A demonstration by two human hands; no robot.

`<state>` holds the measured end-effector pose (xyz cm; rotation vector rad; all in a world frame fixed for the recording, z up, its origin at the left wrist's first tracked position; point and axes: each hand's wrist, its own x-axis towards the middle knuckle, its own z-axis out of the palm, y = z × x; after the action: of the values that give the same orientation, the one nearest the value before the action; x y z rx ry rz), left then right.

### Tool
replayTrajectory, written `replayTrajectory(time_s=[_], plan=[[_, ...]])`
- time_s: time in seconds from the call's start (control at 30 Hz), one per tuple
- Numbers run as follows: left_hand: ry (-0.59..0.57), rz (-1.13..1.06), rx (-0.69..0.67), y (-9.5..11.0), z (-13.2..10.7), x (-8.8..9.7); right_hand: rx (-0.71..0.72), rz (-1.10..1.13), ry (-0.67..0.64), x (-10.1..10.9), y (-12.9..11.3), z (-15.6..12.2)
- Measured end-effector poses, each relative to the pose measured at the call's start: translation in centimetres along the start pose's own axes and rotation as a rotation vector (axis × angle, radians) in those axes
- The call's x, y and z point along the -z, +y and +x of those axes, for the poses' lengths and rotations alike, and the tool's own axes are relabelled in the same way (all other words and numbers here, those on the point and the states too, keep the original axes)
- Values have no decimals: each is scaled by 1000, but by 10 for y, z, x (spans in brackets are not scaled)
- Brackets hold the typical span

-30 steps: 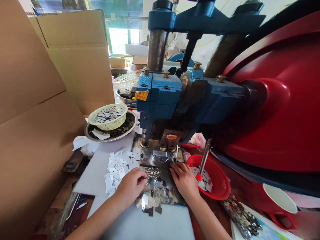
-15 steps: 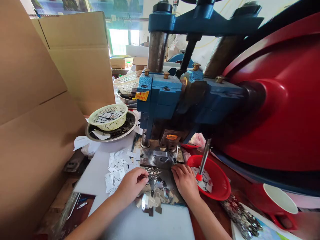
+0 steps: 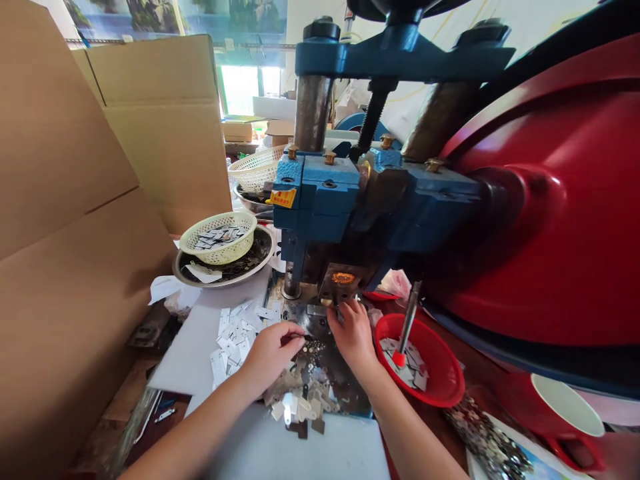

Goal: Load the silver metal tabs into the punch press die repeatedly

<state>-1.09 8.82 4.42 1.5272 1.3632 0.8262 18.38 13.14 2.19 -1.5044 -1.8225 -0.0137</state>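
Note:
At the foot of the blue press (image 3: 320, 200), my right hand (image 3: 354, 337) reaches onto the steel die (image 3: 300, 319), its thumb and fingers closed at the right end of a small metal plate (image 3: 316, 310). The fingers cover that end, and the press head is above them. Just to the left, my left hand (image 3: 273, 353) is pinched, with the thin dark edge of a metal piece (image 3: 306, 335) at its fingertips. Below both hands lie a heap of loose metal plates (image 3: 300, 400) and tiny round scraps (image 3: 313, 353).
Flat plates (image 3: 235, 340) lie spread on the white sheet at left. A red bowl (image 3: 450, 380) with plates and a metal lever (image 3: 410, 320) stand right. Behind left, a pale basket (image 3: 220, 253) sits in a metal pan (image 3: 265, 260). A red flywheel (image 3: 565, 200) looms at right.
My right hand has moved forward and left from the die's front edge to the plate on the die. My left hand has shifted slightly up and right, still pinched.

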Motion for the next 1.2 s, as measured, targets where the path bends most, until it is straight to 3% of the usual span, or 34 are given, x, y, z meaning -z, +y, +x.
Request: replayTrajectory(time_s=[0.17,0.33,0.63,0.97,1.2], plan=[[72,3,-52,5,20,1,105,-120,-83,5,-13,3],[99,-7,-100,10,38,-2,244,-155,-87,17,-11,-8],[142,294,-170,21,64,-17,168,52,-43,10,2,-13],[165,322,-217,11,70,-22,150,5,-95,12,2,-12],[182,282,-211,4,74,-24,225,-190,-140,19,-5,-10]])
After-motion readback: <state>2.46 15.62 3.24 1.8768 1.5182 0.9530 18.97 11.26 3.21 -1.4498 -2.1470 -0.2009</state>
